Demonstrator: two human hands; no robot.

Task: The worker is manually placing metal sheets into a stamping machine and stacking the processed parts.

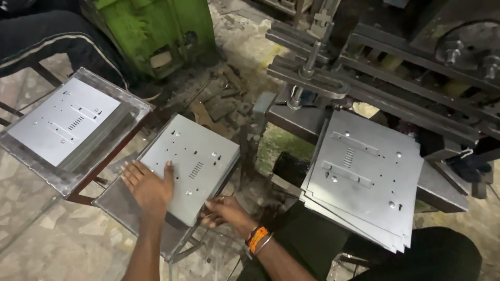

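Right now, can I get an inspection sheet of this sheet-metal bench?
Surface: low metal stand, stone floor.
Job's things: middle stack of grey punched metal plates.
Clutter: left plate stack on tray; right fanned plate stack; scrap on floor.
Grippers: left hand flat on the middle stack; right hand gripping its near edge.
Cables: nothing seen.
Surroundings: green machine, dark press.

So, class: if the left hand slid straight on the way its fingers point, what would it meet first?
The left hand lies flat on the middle stack of punched metal sheets, fingers pointing up-left. Past that stack's edge, it would probably meet the tray holding the left stack first, though depth is unclear.
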